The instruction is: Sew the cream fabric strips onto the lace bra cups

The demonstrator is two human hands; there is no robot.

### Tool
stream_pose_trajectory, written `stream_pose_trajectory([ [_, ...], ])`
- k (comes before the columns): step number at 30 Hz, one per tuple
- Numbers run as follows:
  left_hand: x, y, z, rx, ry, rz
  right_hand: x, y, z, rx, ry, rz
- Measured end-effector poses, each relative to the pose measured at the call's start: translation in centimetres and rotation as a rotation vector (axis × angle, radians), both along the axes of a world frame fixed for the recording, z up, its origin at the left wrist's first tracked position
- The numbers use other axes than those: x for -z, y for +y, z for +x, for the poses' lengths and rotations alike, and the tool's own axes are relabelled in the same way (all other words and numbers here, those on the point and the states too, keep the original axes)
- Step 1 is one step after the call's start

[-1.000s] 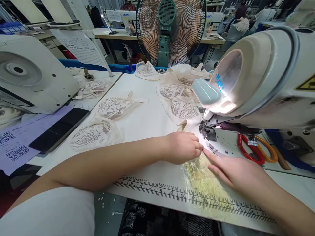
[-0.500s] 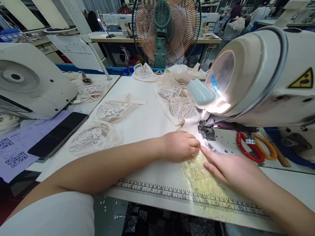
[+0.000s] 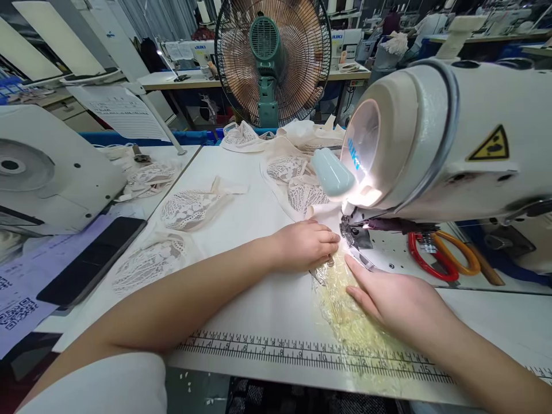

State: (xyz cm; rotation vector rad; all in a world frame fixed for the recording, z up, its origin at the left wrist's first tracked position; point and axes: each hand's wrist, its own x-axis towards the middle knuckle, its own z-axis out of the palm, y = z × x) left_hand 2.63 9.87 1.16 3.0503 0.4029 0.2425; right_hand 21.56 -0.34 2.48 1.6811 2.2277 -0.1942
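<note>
My left hand (image 3: pixel 308 246) rests on the white table just left of the sewing machine's presser foot (image 3: pixel 348 227). Its fingers are curled closed on the edge of a cream fabric piece (image 3: pixel 324 211) that runs toward the foot; the fingertips' grip is partly hidden. My right hand (image 3: pixel 397 293) lies low at the front of the needle plate, index finger and thumb stretched out and apart, with nothing between them. Under and between both hands is a yellowish patch (image 3: pixel 345 305) covered with clear film. Cream lace bra pieces (image 3: pixel 304 192) lie behind the left hand.
Red-handled scissors (image 3: pixel 433 261) and an orange handle (image 3: pixel 461 253) lie right of the needle. More lace cups (image 3: pixel 190 208) are at left, near a phone (image 3: pixel 92 261). A printed ruler (image 3: pixel 302 353) follows the front edge. A large fan (image 3: pixel 269 63) stands behind.
The camera view has shifted a little, moving the scene left. Both hands stay by the presser foot; the right fingertip sits slightly farther from the left hand's fingers.
</note>
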Motion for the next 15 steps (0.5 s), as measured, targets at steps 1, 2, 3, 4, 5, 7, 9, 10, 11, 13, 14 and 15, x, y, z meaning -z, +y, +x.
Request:
stream_pose_trajectory([
  [1, 0.0, 0.2, 0.0, -0.004, 0.003, 0.010, 0.2, -0.1, 0.1, -0.007, 0.009, 0.021],
  [2, 0.1, 0.4, 0.0, -0.008, 0.005, 0.021, 0.4, -0.1, 0.2, -0.016, 0.016, 0.044],
  [3, 0.1, 0.7, 0.0, -0.011, 0.006, 0.032, 0.6, -0.2, 0.3, -0.027, 0.022, 0.067],
  [4, 0.2, 0.9, -0.1, -0.016, 0.005, 0.042, 0.9, -0.3, 0.4, -0.040, 0.028, 0.092],
  [5, 0.2, 1.1, -0.1, -0.021, 0.007, 0.053, 1.1, -0.4, 0.5, -0.056, 0.038, 0.120],
  [7, 0.3, 1.4, -0.3, -0.037, 0.011, 0.077, 1.7, -0.6, 0.7, -0.092, 0.069, 0.191],
  [9, 0.4, 1.4, -0.4, -0.083, 0.007, 0.110, 2.3, -0.7, 1.0, -0.125, 0.121, 0.295],
  [10, 0.5, 1.3, -0.5, -0.134, -0.001, 0.129, 2.5, -0.7, 1.1, -0.144, 0.152, 0.354],
  [11, 0.5, 1.0, -0.6, -0.217, -0.015, 0.150, 2.8, -0.7, 1.3, -0.164, 0.185, 0.414],
  [13, 0.4, 0.4, -0.7, -0.474, -0.039, 0.179, 3.5, -0.8, 1.9, -0.221, 0.261, 0.515],
  [14, 0.2, 0.1, -0.6, -0.624, -0.033, 0.177, 4.0, -0.8, 2.4, -0.255, 0.305, 0.544],
  [15, 0.0, -0.1, -0.6, -0.764, -0.011, 0.156, 4.6, -0.9, 2.8, -0.290, 0.356, 0.555],
])
